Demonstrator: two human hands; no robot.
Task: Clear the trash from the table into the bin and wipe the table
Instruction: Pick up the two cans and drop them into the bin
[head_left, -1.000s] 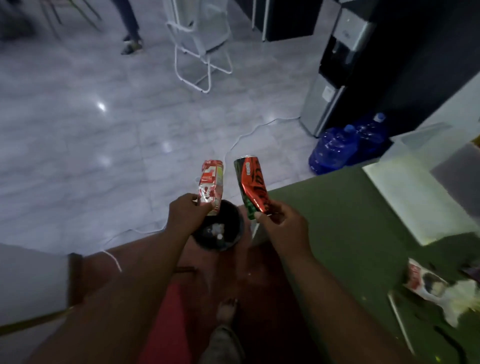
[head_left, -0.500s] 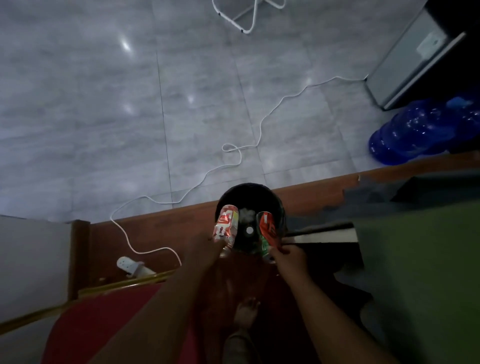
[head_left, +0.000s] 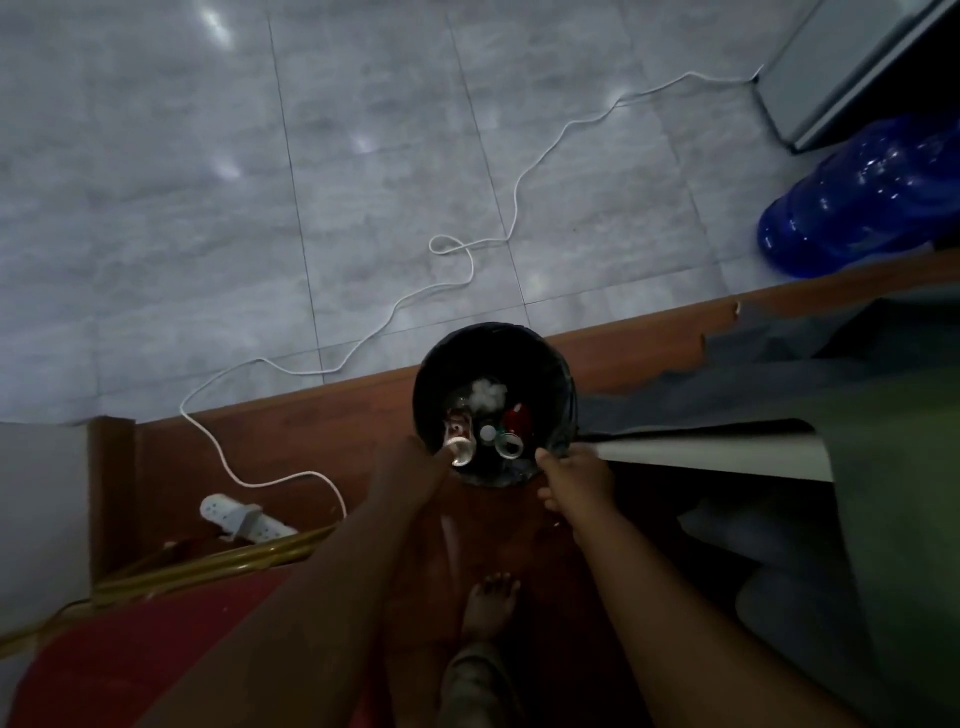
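The black bin (head_left: 561, 384) stands on the floor at the table's corner, and I look straight down into it. Inside lie white crumpled paper (head_left: 488, 392), a red-and-white can (head_left: 458, 428) on the left and a red-and-green can (head_left: 514, 428) on the right. My left hand (head_left: 410, 467) is at the bin's near rim with its fingertips against the end of the red-and-white can; whether it still grips the can is unclear. My right hand (head_left: 574, 478) hovers at the near right rim, fingers loose, apart from the red-and-green can. The green table (head_left: 904, 467) fills the right edge.
A white cable (head_left: 395, 312) runs across the grey tiled floor to a power strip (head_left: 241, 519) at the left. Blue water jugs (head_left: 852, 208) lie at the right near a dispenser base. A red chair seat (head_left: 130, 649) and my bare foot (head_left: 491, 603) are below.
Both hands came down from chest height to the bin's rim with the cans. The red-and-green can has left my right hand and lies in the bin. The view tilted downward.
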